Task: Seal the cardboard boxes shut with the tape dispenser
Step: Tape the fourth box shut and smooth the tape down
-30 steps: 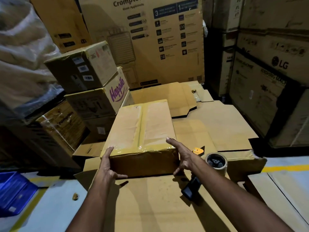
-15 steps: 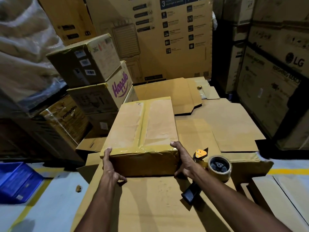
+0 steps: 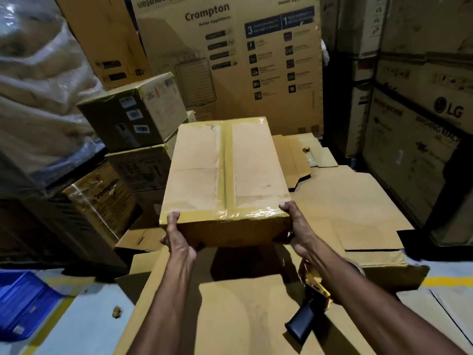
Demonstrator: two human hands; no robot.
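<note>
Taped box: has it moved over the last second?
Yes. The taped box has risen off the cardboard sheet where the tape dispenser lies; a shadowed gap now shows beneath it.

I have one wide-angle camera on the person's head, facing forward and down. It sits close over the taped cardboard box (image 3: 225, 180), with the Crompton carton (image 3: 230, 73) behind and flattened cardboard (image 3: 243, 316) at the bottom edge.

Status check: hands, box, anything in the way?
Left hand, right hand grip taped box at near corners, held above cardboard sheet. Tape dispenser idle under right forearm. Stacked cartons close ahead-left.
</note>
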